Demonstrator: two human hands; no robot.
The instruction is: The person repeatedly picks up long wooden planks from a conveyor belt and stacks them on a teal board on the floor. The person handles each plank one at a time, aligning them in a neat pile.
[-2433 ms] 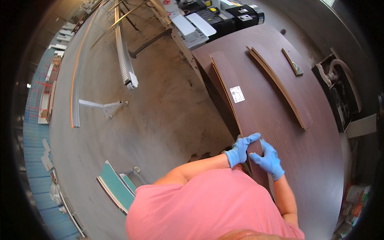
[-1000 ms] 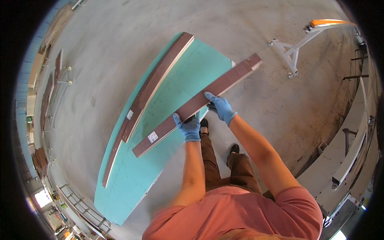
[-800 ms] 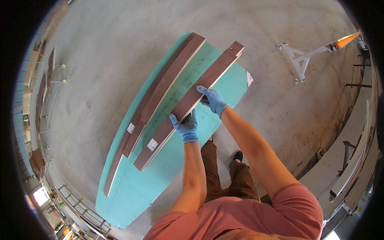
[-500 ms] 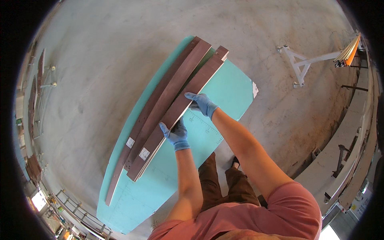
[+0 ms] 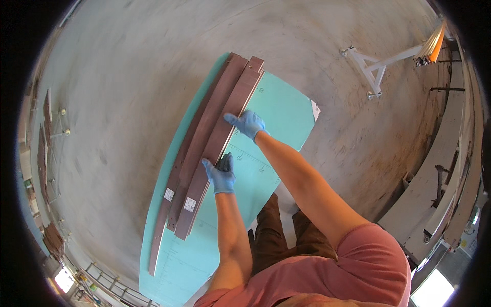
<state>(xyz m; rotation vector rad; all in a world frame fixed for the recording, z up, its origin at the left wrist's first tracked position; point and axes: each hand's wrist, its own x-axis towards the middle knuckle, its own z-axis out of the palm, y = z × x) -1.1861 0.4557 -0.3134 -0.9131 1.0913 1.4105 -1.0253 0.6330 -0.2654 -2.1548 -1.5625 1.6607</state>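
Several long brown boards with pale edges lie side by side, slanting along a turquoise tabletop [image 5: 281, 110] with ruler markings. Both of my hands wear blue gloves and are at the nearest brown board [image 5: 217, 138], which seems stacked on another. My left hand [image 5: 221, 176] holds its near edge around mid-length, thumb on top, fingers against the side. Farther up the same edge, my right hand [image 5: 249, 124] grips with its thumb laid across the top and fingers partly hidden. Left of this board lie another brown board [image 5: 199, 135] and a lower, longer one [image 5: 159, 233].
A white wheeled stand [image 5: 376, 66] bearing pale and orange strips [image 5: 432, 48] is at the far right. Grey benches or panels [image 5: 434, 174] curve along the right side. Racks with brown pieces [image 5: 46, 143] line the left. Concrete floor [image 5: 112, 112] surrounds the table.
The near board has come up against the one beside it, and the dark gap between them has narrowed. Both hands moved with it. The whole view has also shifted and turned slightly.
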